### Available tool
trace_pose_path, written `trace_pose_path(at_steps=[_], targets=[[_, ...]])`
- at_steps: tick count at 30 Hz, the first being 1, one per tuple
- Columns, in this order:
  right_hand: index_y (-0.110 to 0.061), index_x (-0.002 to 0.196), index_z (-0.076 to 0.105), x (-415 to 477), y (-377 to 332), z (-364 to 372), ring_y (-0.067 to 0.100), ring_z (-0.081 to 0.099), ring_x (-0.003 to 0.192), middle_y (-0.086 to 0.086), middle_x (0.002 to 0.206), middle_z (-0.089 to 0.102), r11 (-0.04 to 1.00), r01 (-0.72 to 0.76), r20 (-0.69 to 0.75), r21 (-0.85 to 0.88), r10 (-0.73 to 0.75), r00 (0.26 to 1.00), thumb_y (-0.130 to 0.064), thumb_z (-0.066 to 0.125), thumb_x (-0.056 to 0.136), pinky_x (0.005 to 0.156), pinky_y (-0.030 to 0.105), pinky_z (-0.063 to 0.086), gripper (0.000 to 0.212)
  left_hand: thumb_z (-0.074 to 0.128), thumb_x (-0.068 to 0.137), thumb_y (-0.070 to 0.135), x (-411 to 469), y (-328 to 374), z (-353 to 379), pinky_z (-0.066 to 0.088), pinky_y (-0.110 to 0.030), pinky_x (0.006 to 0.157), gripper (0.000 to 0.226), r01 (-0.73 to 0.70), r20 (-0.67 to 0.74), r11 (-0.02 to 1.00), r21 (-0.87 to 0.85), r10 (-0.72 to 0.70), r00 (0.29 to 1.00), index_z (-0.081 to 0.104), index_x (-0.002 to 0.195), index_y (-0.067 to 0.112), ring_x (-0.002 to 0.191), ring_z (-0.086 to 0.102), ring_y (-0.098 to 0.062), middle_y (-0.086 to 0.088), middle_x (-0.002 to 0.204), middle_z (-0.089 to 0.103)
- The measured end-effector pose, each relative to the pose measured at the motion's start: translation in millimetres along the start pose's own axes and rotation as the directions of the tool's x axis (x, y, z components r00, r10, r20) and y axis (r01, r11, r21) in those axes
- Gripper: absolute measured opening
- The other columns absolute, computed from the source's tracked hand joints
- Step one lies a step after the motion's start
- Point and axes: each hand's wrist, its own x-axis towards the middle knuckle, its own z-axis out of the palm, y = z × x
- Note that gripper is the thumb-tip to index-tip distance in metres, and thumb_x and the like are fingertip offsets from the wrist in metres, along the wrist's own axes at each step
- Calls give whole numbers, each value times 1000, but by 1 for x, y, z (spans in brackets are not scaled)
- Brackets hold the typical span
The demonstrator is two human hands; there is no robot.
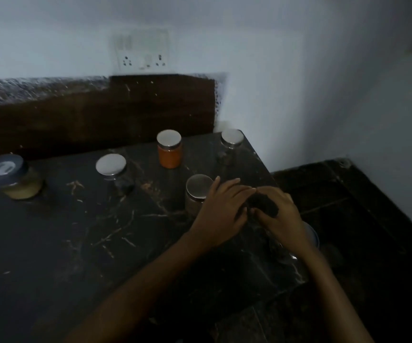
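Obs.: dim light, picture soft. The person stands at the right end of a dark marble counter (81,243), both hands brought together over its edge.

Hands: the right hand (282,214) has its fingers curled round a dark lump (264,204). The left hand (221,211) lies against the same lump from the other side, fingers nearly straight across its top, thumb lifted free. The lump sits between the two hands, above the counter, just in front of a steel-lidded jar (198,190). I cannot tell whether it is a cloth or some soft food mass.

Below the right wrist a pale rounded rim (312,235) shows. It is probably a vessel, mostly hidden by the arm.

Also on the counter, well apart from the hands: an orange jar (169,151) and a blue-lidded jar (11,178), both closed.

Judgement: the step in hand looks like working or breaking up the lump between the hands, likely over the hidden vessel.

Next move, as I read it: firm hold with the right, pull or press with the left, keeping the lump over the vessel and clear of the near jar, which an elbow or knuckle could tip.
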Motion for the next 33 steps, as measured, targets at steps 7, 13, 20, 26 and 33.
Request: trace_pose_path(at_steps=[7,13,20,26,33], targets=[[-28,136,42,-33,79,-3,31,30,133,5,146,33,867,-250,30,-431,291,956,-32,70,76,107,46,25,66,48,92,23,11,15,62,0,-46,117,51,-27,275,998,64,8,961,36,142,21,142,17,-18,0,147,37],[-41,144,13,-57,111,-7,37,4,139,4,155,-5,803,-476,132,-359,548,826,-33,78,68,105,55,29,100,45,94,24,12,24,92,-5,-48,115,53,-73,455,994,83,27,890,29,145,23,144,8,-17,1,152,28],[-27,140,32,-49,115,7,28,27,130,4,145,25,897,-416,47,-151,427,903,-29,82,62,97,41,40,93,47,92,25,6,21,96,-3,-49,115,60,-78,513,989,124,3,858,22,147,24,145,4,-20,-1,157,13],[-29,126,49,-30,85,21,17,39,124,-3,138,36,952,-288,125,108,274,953,-31,82,63,99,35,41,71,68,78,27,-25,1,70,15,-48,116,104,2,434,998,68,-31,900,-10,146,37,145,2,-23,2,155,-22],[-47,108,56,4,22,33,4,37,126,-15,141,36,895,-260,451,363,75,889,-24,74,71,99,31,41,47,81,66,23,-76,-13,9,31,-24,102,128,130,340,990,50,-140,930,-21,142,38,142,13,-24,3,148,-38]])
